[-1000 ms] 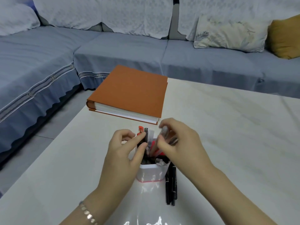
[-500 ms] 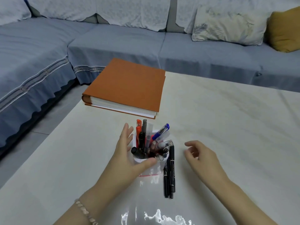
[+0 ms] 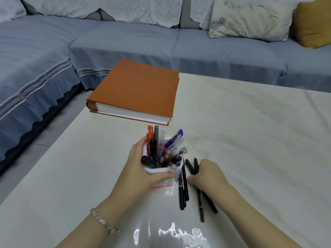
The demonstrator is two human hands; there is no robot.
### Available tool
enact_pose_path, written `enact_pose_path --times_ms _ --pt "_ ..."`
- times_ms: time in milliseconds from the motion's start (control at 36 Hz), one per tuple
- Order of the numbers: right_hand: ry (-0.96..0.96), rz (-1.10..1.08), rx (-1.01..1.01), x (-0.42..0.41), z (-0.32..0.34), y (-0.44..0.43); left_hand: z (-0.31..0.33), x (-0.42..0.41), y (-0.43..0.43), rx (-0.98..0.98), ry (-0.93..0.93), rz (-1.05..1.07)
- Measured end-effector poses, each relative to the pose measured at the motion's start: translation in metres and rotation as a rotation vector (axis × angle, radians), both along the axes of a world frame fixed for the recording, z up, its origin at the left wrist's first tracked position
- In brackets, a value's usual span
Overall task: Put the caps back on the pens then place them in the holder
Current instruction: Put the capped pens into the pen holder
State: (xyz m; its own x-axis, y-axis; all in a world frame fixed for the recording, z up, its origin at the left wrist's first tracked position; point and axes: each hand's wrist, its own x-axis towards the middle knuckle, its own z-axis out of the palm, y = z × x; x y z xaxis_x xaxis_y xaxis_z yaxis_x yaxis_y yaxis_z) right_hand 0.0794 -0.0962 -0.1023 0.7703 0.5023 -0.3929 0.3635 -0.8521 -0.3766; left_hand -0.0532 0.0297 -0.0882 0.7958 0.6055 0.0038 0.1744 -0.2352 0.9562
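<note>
While left hand (image 3: 141,173) grips holder (image 3: 157,170), right hand (image 3: 208,173) closes around two black pens (image 3: 194,167).

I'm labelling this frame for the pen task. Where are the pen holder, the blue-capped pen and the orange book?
pen holder (image 3: 157,170): head view, on its white near rim.
blue-capped pen (image 3: 174,138): head view, on its blue upper barrel.
orange book (image 3: 138,88): head view, middle of its cover.

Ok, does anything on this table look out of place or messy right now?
Yes: several black pens lie loose on the table right of the crowded holder. The left hand grips the holder; the right hand rests on two pens.
</note>
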Motion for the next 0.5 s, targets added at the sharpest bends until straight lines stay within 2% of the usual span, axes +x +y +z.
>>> enact_pose_path --times_ms 111,167,222,278,333,361,417,500 --pt "0.042 0.012 0.007 0.011 0.010 -0.016 0.001 -0.001 0.001 0.014 0.010 -0.013" --pt "0.036 -0.011 0.115 0.020 0.028 -0.024 0.000 -0.001 0.002 0.025 0.025 -0.002" --pt "-0.033 -0.022 0.345 0.026 0.052 -0.031 0.001 -0.001 0.002 0.041 0.031 0.001" --pt "-0.069 -0.050 0.712 0.025 0.081 -0.034 0.004 -0.002 0.001 0.053 0.034 0.006" --pt "-0.029 -0.079 1.093 0.014 0.108 -0.033 0.007 -0.003 0.000 0.057 0.025 0.011" --pt "-0.021 -0.059 1.223 0.007 0.118 -0.031 0.007 -0.003 -0.001 0.059 0.023 0.015" --pt "-0.024 0.046 1.346 -0.006 0.131 -0.025 0.007 -0.004 -0.001 0.067 0.028 0.014" --pt "-0.035 0.157 1.282 -0.021 0.129 -0.011 0.005 -0.003 0.001 0.075 0.036 0.008"
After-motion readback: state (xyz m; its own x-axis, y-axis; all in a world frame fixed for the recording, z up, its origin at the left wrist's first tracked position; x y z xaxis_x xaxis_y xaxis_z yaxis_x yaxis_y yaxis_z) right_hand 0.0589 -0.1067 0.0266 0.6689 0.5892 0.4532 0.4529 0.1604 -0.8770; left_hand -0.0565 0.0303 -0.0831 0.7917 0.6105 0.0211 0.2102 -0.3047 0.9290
